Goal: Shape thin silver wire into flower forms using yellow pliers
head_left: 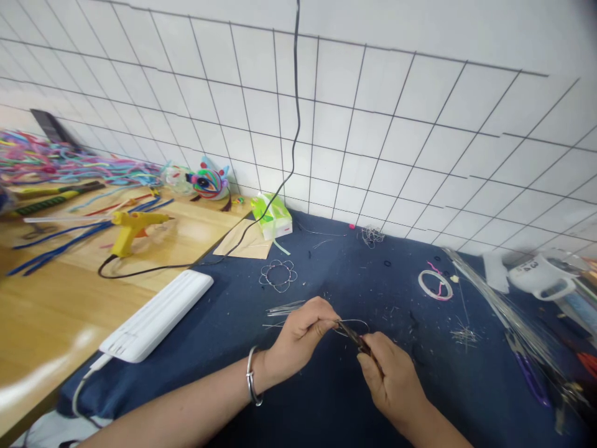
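Note:
My left hand (303, 333) pinches a thin wire (357, 322) that curves into a loop between my hands. Wrapped round dark-handled pliers (352, 336), my right hand (392, 379) holds their jaws against the wire close to my left fingertips. Behind my left hand, several straight wire pieces (282, 309) lie on the dark blue cloth (326, 267). A flower-shaped wire ring (278, 275) rests farther back.
At left are a white power strip (156, 316), a yellow glue gun (130, 230) and its cable. A tissue pack (273, 214) stands behind. At right lie a white ring (435, 284), long wires (489, 295), a mug (543, 275) and purple-handled scissors (532, 379).

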Demonstrator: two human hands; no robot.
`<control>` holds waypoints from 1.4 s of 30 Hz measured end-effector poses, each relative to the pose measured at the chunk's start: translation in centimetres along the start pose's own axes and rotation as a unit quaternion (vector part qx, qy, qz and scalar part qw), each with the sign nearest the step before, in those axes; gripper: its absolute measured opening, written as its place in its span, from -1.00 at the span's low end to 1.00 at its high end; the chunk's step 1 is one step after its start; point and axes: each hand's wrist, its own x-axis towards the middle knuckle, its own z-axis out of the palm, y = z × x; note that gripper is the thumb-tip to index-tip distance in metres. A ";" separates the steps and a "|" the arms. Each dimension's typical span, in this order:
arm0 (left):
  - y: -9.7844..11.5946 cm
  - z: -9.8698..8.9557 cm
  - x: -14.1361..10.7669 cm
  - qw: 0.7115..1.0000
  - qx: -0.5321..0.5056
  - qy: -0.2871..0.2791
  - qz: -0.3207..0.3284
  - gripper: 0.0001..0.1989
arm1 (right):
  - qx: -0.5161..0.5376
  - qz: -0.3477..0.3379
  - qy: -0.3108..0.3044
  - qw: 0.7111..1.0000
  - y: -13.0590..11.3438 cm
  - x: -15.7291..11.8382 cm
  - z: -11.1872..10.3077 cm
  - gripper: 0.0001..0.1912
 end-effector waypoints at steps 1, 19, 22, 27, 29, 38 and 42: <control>0.0 0.0 0.0 1.000 0.003 -0.002 0.000 -0.86 | 0.009 0.005 -0.005 1.000 0.0 0.0 -0.1 -0.87; 0.6 0.0 -0.2 0.998 0.027 -0.025 -0.058 -0.84 | -0.098 -0.026 0.035 0.994 0.7 0.1 0.3 -0.88; 0.5 0.1 -0.2 0.997 0.015 -0.015 -0.071 -0.85 | -0.115 -0.010 0.030 0.993 0.7 0.2 0.3 -0.87; 0.0 0.1 -0.2 0.997 0.009 -0.009 -0.072 -0.85 | -0.109 0.003 0.010 0.994 0.8 0.1 0.3 -0.81; -0.2 0.1 -0.2 0.997 0.009 -0.006 -0.071 -0.85 | -0.121 -0.009 0.017 0.992 1.0 0.1 0.2 -0.79; -0.5 -0.1 -0.1 0.995 0.103 -0.001 0.009 -0.85 | -0.192 -0.069 0.062 0.977 0.9 0.4 -0.5 -0.75; -0.2 -0.2 0.1 0.988 0.149 0.001 0.050 -0.83 | -0.227 -0.088 0.072 0.967 0.9 0.4 -0.8 -0.73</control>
